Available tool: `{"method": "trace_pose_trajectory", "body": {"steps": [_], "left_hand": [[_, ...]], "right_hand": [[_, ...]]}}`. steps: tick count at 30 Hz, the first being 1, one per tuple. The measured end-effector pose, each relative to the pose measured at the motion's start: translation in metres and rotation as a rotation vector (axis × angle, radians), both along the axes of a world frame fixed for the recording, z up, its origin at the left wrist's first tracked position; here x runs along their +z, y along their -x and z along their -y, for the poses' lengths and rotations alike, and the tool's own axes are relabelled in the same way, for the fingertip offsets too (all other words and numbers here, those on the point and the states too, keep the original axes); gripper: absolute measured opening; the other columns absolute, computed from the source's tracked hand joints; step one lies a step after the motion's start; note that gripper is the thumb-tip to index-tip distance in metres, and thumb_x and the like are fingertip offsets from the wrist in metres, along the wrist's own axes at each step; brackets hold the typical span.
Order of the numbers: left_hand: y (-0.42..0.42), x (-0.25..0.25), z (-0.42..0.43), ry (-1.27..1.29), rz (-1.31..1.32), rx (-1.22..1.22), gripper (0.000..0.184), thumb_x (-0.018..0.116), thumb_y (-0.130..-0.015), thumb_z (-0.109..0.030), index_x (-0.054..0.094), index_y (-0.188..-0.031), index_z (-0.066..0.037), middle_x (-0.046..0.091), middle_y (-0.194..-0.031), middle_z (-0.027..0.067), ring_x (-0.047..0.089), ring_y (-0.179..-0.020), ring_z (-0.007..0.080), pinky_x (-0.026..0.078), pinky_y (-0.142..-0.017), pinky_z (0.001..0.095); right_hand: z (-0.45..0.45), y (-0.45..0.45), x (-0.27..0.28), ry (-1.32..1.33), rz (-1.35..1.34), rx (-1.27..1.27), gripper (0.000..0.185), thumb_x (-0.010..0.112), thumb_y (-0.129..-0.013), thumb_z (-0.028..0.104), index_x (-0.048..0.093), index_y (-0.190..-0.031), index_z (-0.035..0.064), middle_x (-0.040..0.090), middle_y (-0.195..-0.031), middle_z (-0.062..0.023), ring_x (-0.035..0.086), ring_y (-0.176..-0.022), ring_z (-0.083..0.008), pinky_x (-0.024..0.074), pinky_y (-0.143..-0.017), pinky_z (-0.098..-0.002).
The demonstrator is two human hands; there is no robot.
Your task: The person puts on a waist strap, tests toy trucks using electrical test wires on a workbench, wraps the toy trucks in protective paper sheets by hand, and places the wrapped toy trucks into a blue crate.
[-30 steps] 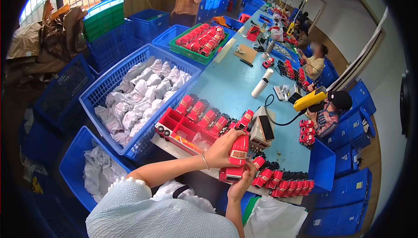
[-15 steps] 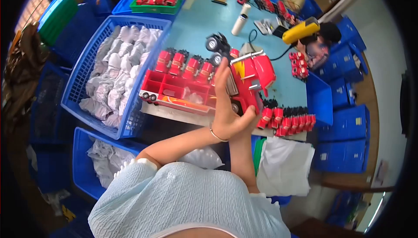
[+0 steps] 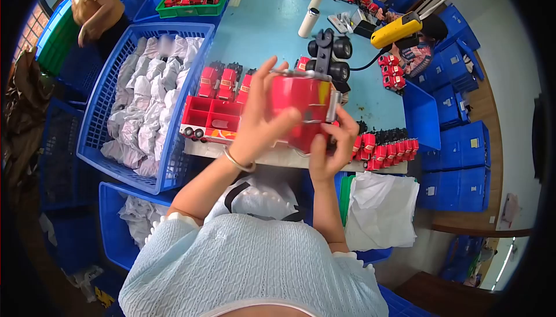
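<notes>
A red toy truck [image 3: 298,99], blurred, is held up between my hands above the table's near edge, its black wheeled chassis pointing away from me. My left hand [image 3: 258,117] grips its left side, thumb across the red body. The fingers of my right hand [image 3: 336,146] hold its lower right side. Beneath and to the left is a red compartment tray [image 3: 200,119] with small wheels, partly hidden by my left hand. Small red trucks [image 3: 229,79] stand behind the tray. More red trucks [image 3: 382,153] are lined up to the right of my right hand.
A blue basket [image 3: 168,169] of white-wrapped items stands left. Farther back are a green crate [image 3: 191,11] of red trucks, a white bottle [image 3: 308,22] and a yellow tool [image 3: 397,30]. White cloths [image 3: 382,207] lie near right. Other people are at the right and far left.
The toy truck was turned over and around between my hands, its chassis now pointing away. The view tilted down. A person at the far left has come further into view.
</notes>
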State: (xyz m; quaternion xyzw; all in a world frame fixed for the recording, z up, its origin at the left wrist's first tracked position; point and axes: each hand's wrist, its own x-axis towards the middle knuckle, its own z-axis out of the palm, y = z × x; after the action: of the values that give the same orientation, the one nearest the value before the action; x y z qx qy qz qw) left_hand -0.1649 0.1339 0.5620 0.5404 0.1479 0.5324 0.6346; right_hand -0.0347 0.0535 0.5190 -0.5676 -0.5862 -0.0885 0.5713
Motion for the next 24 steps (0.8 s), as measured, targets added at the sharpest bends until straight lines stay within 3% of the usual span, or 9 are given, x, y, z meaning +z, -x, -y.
{"method": "trace_pose_trajectory", "body": {"steps": [3, 6, 8, 12, 15, 18, 19, 22, 24], "left_hand": [[0.012, 0.000, -0.021, 0.021, -0.169, 0.024, 0.060, 0.062, -0.080, -0.022, 0.033, -0.129, -0.002, 0.040, -0.130, 0.0192, 0.045, -0.116, 0.0229, 0.038, -0.096, 0.0347], [0.015, -0.010, -0.035, 0.225, 0.039, -0.095, 0.038, 0.056, -0.083, -0.009, 0.044, -0.118, -0.002, 0.053, -0.116, 0.0128, 0.053, -0.098, 0.0150, 0.045, -0.084, 0.0283], [0.020, -0.014, -0.042, 0.293, 0.059, -0.150, 0.034, 0.054, -0.084, -0.012, 0.045, -0.116, -0.002, 0.055, -0.113, 0.0126, 0.054, -0.096, 0.0157, 0.045, -0.083, 0.0285], [0.020, -0.018, -0.047, 0.568, 0.137, -0.369, 0.028, 0.049, -0.087, -0.019, 0.049, -0.109, -0.002, 0.058, -0.108, 0.0128, 0.058, -0.091, 0.0168, 0.048, -0.079, 0.0294], [0.014, -0.020, -0.048, 0.874, 0.183, -0.613, 0.027, 0.047, -0.087, -0.025, 0.053, -0.103, -0.003, 0.060, -0.105, 0.0137, 0.061, -0.087, 0.0165, 0.051, -0.073, 0.0305], [0.007, -0.036, -0.052, 0.944, 0.251, -0.927, 0.030, 0.053, -0.083, -0.025, 0.054, -0.103, -0.003, 0.060, -0.102, 0.0126, 0.063, -0.085, 0.0188, 0.052, -0.070, 0.0315], [0.005, -0.036, -0.047, 0.954, 0.236, -0.946, 0.030, 0.053, -0.083, -0.025, 0.054, -0.103, -0.003, 0.060, -0.102, 0.0126, 0.063, -0.085, 0.0188, 0.052, -0.070, 0.0315], [-0.003, -0.026, -0.025, 0.584, -0.147, -0.520, 0.031, 0.047, -0.088, -0.027, 0.056, -0.103, -0.001, 0.063, -0.091, 0.0088, 0.062, -0.083, 0.0179, 0.050, -0.073, 0.0308], [-0.017, -0.055, -0.030, 0.577, -0.135, -0.601, 0.030, 0.049, -0.087, -0.024, 0.056, -0.104, -0.001, 0.063, -0.092, 0.0081, 0.061, -0.083, 0.0173, 0.050, -0.073, 0.0304]], "right_hand": [[-0.004, 0.014, 0.018, -0.046, 0.089, 0.056, 0.034, 0.059, -0.082, 0.029, 0.049, -0.099, 0.0022, 0.047, -0.118, -0.0197, 0.050, -0.101, -0.0263, 0.0434, -0.085, -0.0351], [-0.009, 0.016, 0.018, -0.110, -0.023, 0.177, 0.033, 0.060, -0.082, 0.029, 0.048, -0.097, 0.0024, 0.047, -0.116, -0.0196, 0.050, -0.099, -0.0260, 0.0438, -0.082, -0.0336], [-0.011, 0.015, 0.017, -0.191, -0.344, 0.362, 0.033, 0.060, -0.083, 0.030, 0.048, -0.098, 0.0031, 0.046, -0.116, -0.0195, 0.050, -0.099, -0.0263, 0.0431, -0.081, -0.0338], [-0.022, -0.012, 0.034, -0.148, -0.282, 0.232, 0.025, 0.058, -0.083, 0.025, 0.048, -0.093, 0.0040, 0.051, -0.108, -0.0164, 0.051, -0.094, -0.0274, 0.0424, -0.081, -0.0365], [-0.033, -0.027, 0.058, -0.026, 0.309, 0.001, 0.022, 0.055, -0.083, 0.025, 0.049, -0.080, 0.0041, 0.056, -0.088, -0.0127, 0.052, -0.085, -0.0284, 0.0408, -0.077, -0.0368], [-0.035, -0.026, 0.084, -0.066, 0.505, -0.017, 0.027, 0.050, -0.083, 0.029, 0.047, -0.072, 0.0043, 0.054, -0.075, -0.0101, 0.050, -0.074, -0.0260, 0.0372, -0.073, -0.0357], [-0.032, -0.024, 0.089, -0.086, 0.604, -0.015, 0.031, 0.047, -0.084, 0.030, 0.047, -0.068, 0.0044, 0.053, -0.068, -0.0088, 0.049, -0.069, -0.0249, 0.0354, -0.071, -0.0351], [-0.022, -0.017, 0.097, -0.008, 0.617, -0.110, 0.036, 0.041, -0.085, 0.035, 0.046, -0.064, 0.0056, 0.051, -0.064, -0.0075, 0.045, -0.061, -0.0227, 0.0314, -0.067, -0.0342], [-0.016, -0.019, 0.095, 0.036, 0.625, -0.172, 0.039, 0.037, -0.086, 0.037, 0.045, -0.062, 0.0061, 0.050, -0.061, -0.0068, 0.044, -0.057, -0.0216, 0.0293, -0.065, -0.0338]]}}
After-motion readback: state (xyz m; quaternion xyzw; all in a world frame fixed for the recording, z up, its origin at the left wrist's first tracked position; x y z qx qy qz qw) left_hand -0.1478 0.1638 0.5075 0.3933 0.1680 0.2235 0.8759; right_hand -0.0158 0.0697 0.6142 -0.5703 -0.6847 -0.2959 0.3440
